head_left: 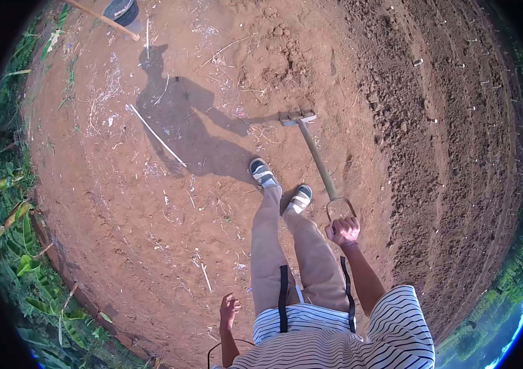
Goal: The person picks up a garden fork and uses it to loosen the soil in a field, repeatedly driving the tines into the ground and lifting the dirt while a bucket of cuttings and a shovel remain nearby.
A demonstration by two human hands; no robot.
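My right hand [344, 231] is closed around the grip of a long-handled spade [318, 158] with a D-shaped handle. The shaft slopes away from me, and the head, with clods of soil on it, is at or just above the ground beyond my feet. How its edge meets the soil cannot be made out. Low on the left, my left hand [229, 309] hangs by my side with loosely bent fingers apart and nothing visible in them. Below it, a thin dark loop curves beside the forearm.
Loose tilled soil [409, 123] in rows, dotted with small pale bits, runs along the right. A dark bucket [120, 11] and a wooden pole [105, 19] are at the far left. Pale sticks [158, 136] and dry straw litter the bare ground. Green plants [25, 264] line the left.
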